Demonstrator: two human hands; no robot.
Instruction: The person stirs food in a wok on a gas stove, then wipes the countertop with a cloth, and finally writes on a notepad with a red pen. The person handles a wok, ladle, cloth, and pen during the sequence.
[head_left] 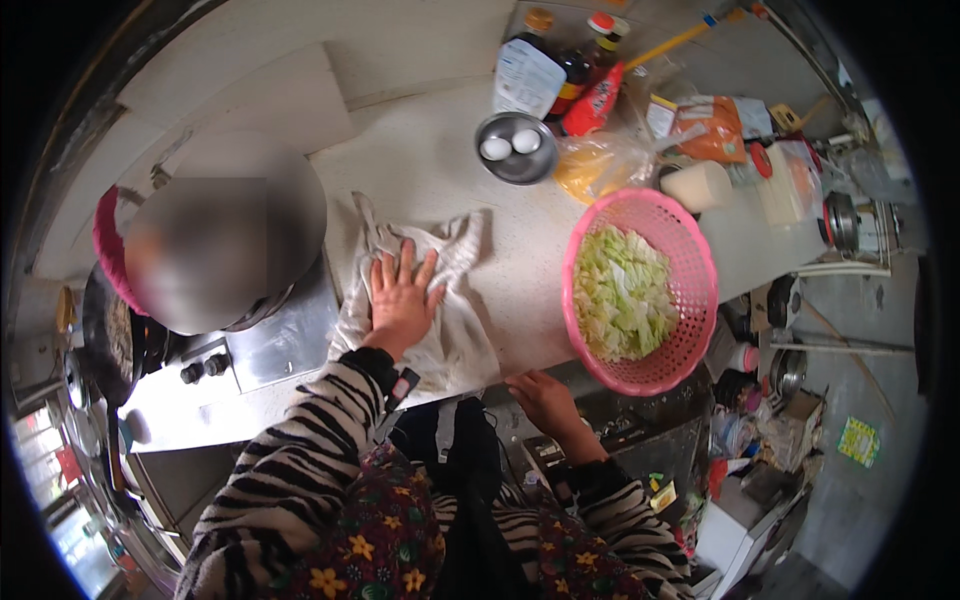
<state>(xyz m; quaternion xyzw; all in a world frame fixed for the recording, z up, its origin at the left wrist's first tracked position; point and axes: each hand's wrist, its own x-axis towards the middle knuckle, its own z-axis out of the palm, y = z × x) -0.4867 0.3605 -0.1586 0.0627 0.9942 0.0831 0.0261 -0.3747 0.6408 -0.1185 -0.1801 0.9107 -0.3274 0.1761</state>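
My left hand [402, 308] lies flat with fingers spread on a crumpled, pale grey-white cloth [455, 325] on the white counter. The cloth is bunched toward its far side, and its near edge reaches the counter's front. My right hand [552, 405] is at the counter's front edge, to the right of the cloth. It holds nothing that I can see, and its fingers are loosely stretched toward the left. Just right of it stands a pink perforated plastic basket [704, 245] with chopped pale green cabbage [628, 290] inside.
A metal bowl [520, 172] with two white eggs stands farther back, before several bottles and a white pouch [527, 78]. A yellowish plastic bag [590, 170] lies beside it. At left is a stove [290, 335] with a large, blurred pan or pot and a dark wok [98, 325].
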